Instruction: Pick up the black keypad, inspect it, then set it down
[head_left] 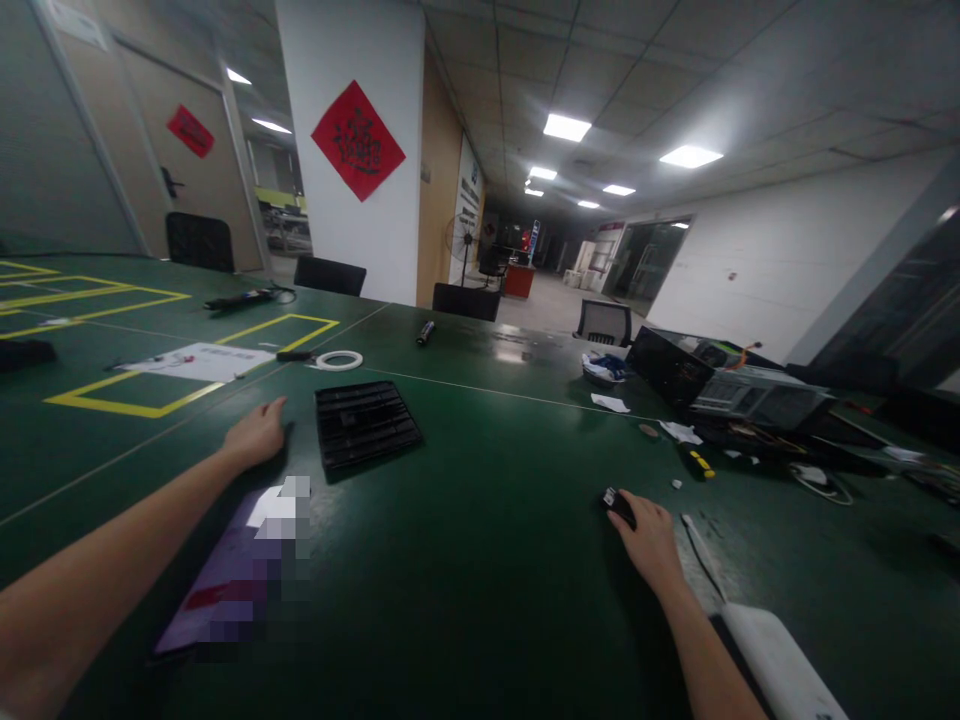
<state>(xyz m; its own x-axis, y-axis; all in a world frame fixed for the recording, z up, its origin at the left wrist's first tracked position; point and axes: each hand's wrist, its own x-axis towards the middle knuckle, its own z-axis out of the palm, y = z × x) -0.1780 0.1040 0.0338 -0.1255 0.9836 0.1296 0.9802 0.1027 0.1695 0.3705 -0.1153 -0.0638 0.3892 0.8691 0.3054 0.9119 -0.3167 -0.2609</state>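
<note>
My left hand (255, 436) rests low over the green table, one finger stretched out and the others partly hidden. It holds nothing that I can see. Just right of it lies a black ribbed plastic panel (366, 424), apart from the fingers. Below the hand is a flat thing with a purple face (217, 590), partly blurred into blocks, perhaps a phone. My right hand (651, 532) is closed round a small black object with white markings (610, 497) at the table surface; its exact kind does not show.
A white device (780, 655) with a cable lies by my right forearm. An opened computer case (720, 385), papers and a yellow-black tool (701, 462) are at the right. Further back are a white tape roll (339, 361), a paper sheet (199, 361) and a dark cylinder (426, 332).
</note>
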